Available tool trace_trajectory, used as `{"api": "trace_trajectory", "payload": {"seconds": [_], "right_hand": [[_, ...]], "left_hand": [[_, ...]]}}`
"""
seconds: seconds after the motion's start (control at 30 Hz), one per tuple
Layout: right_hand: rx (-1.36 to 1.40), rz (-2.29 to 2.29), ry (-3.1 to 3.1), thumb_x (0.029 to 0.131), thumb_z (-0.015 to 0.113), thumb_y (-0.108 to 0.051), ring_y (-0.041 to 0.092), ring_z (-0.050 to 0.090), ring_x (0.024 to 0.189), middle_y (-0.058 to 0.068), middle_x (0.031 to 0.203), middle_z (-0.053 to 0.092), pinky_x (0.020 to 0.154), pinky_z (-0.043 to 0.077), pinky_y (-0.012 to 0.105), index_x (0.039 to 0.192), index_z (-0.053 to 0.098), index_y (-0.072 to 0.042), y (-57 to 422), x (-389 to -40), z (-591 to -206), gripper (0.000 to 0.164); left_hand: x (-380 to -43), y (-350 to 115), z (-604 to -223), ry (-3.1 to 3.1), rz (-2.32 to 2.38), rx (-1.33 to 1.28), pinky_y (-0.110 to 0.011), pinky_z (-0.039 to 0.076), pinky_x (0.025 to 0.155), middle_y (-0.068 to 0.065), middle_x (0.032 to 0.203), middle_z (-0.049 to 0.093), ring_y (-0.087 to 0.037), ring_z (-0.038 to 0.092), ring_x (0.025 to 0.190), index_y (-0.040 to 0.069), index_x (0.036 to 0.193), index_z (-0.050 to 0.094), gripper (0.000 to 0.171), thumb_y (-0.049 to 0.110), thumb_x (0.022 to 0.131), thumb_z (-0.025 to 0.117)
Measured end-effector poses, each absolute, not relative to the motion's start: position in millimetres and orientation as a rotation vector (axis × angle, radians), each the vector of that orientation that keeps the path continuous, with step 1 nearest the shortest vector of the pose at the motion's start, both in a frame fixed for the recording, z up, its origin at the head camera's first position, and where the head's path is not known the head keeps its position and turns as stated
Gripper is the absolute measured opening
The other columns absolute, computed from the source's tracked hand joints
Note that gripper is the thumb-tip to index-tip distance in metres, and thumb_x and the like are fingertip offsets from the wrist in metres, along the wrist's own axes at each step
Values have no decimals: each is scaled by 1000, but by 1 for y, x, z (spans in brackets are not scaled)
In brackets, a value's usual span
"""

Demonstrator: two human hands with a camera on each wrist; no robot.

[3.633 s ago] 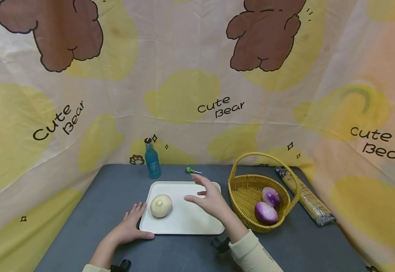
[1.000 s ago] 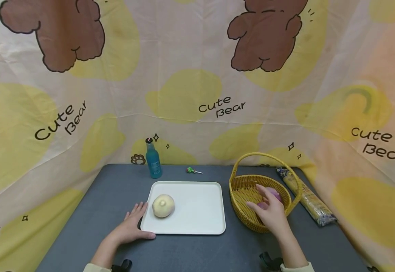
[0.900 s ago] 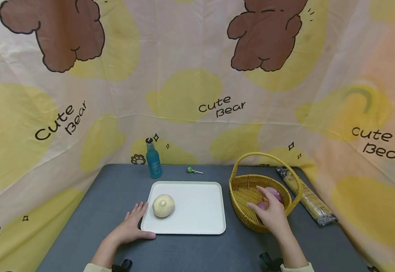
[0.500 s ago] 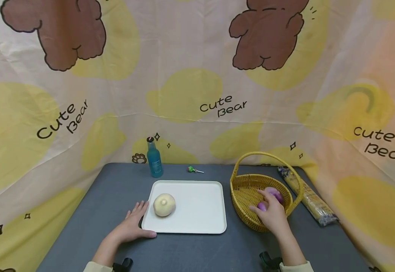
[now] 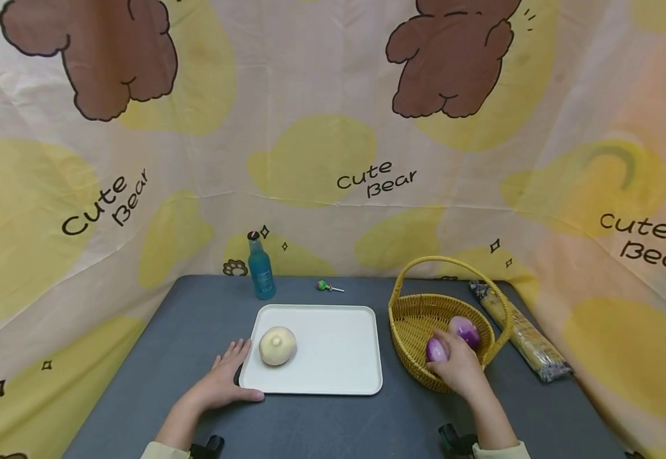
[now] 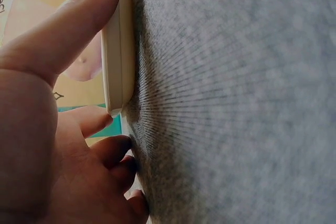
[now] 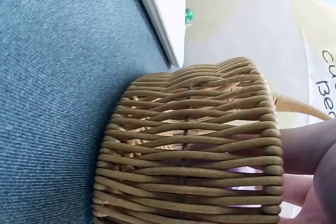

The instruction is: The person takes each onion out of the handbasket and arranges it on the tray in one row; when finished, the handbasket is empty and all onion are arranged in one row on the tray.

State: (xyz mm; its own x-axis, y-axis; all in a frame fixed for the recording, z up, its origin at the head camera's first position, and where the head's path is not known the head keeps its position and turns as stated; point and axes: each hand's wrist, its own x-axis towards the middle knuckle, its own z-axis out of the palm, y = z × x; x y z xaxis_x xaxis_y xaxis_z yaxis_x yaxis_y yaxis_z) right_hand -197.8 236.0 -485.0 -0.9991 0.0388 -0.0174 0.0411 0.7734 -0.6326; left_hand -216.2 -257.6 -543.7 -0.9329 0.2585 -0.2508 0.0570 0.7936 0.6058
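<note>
In the head view my left hand [image 5: 220, 382], fingers spread, rests against the left side of a white tray [image 5: 338, 350], its thumb along the front edge. The left wrist view has the thumb on the tray's rim [image 6: 115, 72]. A pale, round, onion-like vegetable [image 5: 278, 346] sits on the tray's left part. Over at the right, my right hand [image 5: 460, 366] reaches into a yellow wicker basket [image 5: 415, 312] and grips the nearer purple onion [image 5: 436, 350], partly covering it. Behind it lies a second purple onion [image 5: 466, 330]. The basket wall [image 7: 189, 171] mostly screens the onions in the right wrist view.
A blue bottle [image 5: 260, 274] stands upright at the back left of the grey table [image 5: 310, 424]. Near the back edge lies a green-wrapped lollipop [image 5: 324, 285]. A long clear-and-yellow packet [image 5: 530, 338] lies right of the basket, whose tall handle [image 5: 433, 259] arches over it.
My right hand has gone from above the tray to the basket, then lowered and closed its fingers on the nearer purple onion. The left hand stays at the tray.
</note>
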Motion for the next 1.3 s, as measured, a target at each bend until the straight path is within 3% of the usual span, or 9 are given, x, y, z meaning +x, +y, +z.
{"api": "trace_trajectory", "payload": {"seconds": [0.17, 0.47, 0.6, 0.83, 1.03, 1.3], "right_hand": [[81, -1046, 2947, 82, 81, -9, 53, 50, 130, 31, 144, 51, 102, 43, 69, 145, 50, 1, 234, -199, -486, 71], [125, -1083, 2984, 81, 85, -23, 54, 54, 124, 29, 141, 55, 96, 47, 68, 144, 54, -6, 236, -197, -487, 72], [75, -1114, 2997, 81, 86, -27, 52, 56, 124, 29, 141, 56, 97, 48, 67, 145, 53, -7, 234, -196, -482, 74], [58, -1209, 2975, 85, 83, -29, 50, 50, 132, 30, 149, 48, 103, 46, 64, 154, 37, -3, 229, -195, -470, 87], [16, -1255, 3013, 84, 83, -38, 47, 51, 133, 28, 147, 50, 105, 45, 63, 151, 42, 0, 221, -196, -458, 87], [-84, -1292, 3045, 83, 84, -38, 44, 49, 136, 24, 149, 50, 107, 44, 61, 150, 45, -1, 210, -201, -453, 86]], "left_hand": [[-215, -258, -543, 2663, 883, 229, -70, 1, 119, -30, 165, 10, -50, 1, 153, -1, 160, 18, 127, 57, 70, 86], [-212, -257, -545, 2654, 896, 224, -70, 1, 119, -30, 165, 11, -49, 2, 153, -1, 160, 19, 126, 56, 70, 87], [-211, -257, -545, 2651, 890, 209, -70, 2, 119, -29, 165, 11, -49, 2, 153, 0, 160, 19, 126, 57, 70, 86], [-212, -255, -540, 2657, 909, 227, -71, 1, 119, -29, 165, 13, -49, 3, 153, -2, 159, 19, 125, 55, 71, 87], [-212, -256, -540, 2665, 896, 232, -71, 1, 119, -29, 165, 13, -49, 3, 153, -2, 159, 19, 125, 56, 71, 86], [-214, -256, -542, 2660, 890, 223, -70, 1, 119, -30, 165, 12, -49, 3, 153, -2, 159, 19, 126, 57, 70, 86]]}}
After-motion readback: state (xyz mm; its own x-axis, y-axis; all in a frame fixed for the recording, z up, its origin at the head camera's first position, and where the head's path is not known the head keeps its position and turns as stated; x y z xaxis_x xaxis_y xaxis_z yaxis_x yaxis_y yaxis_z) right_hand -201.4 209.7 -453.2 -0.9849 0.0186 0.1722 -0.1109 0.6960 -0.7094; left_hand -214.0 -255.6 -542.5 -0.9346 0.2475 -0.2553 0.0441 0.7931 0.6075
